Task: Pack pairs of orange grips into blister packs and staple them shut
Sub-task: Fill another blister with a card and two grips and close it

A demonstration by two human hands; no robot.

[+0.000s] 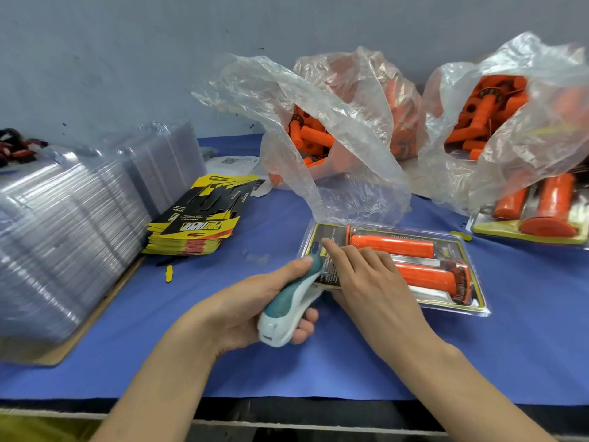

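Two plastic bags (334, 122) crowd the blister pack (424, 257); left grip (251, 301) clutches stapler (287, 311), right grip (366, 275) presses down flat.

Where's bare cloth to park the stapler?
Free: the cloth between card stack and pack; also the near strip in front of the pack. Crowded: bags at back, shells left.

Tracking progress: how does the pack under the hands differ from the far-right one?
The near pack lies in the open, stapler at its left end, right hand on it; the far-right pack sits untouched, partly under a plastic bag. Both hold two orange grips.
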